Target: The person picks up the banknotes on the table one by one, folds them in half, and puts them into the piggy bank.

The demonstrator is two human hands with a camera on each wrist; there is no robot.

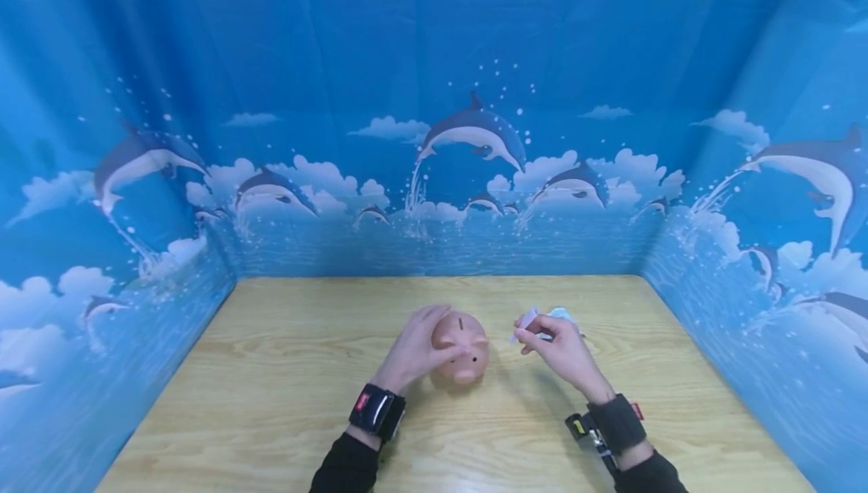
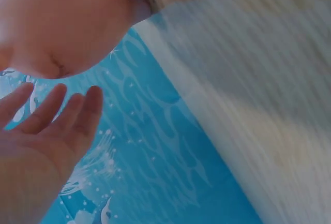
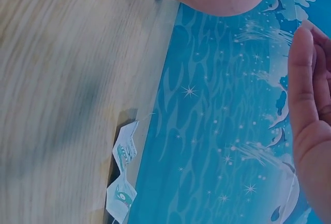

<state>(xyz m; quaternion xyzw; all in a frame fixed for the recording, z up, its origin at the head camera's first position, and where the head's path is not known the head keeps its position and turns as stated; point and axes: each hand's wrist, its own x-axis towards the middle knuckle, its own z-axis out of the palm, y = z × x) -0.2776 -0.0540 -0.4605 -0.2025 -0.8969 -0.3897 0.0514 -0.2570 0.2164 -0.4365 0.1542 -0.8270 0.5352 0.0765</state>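
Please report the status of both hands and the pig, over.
Left hand at pig, contact unclear. Right hand pinches paper. Pig upright, slot uncovered. Second paper beyond right hand.

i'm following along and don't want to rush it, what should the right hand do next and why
Probably move the right hand left toward the piggy bank: it pinches a pale paper slip, apart from the bank, whose slot is visible on top.

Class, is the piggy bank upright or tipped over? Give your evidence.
Upright: in the head view, the piggy bank stands on the table with its coin slot on top.
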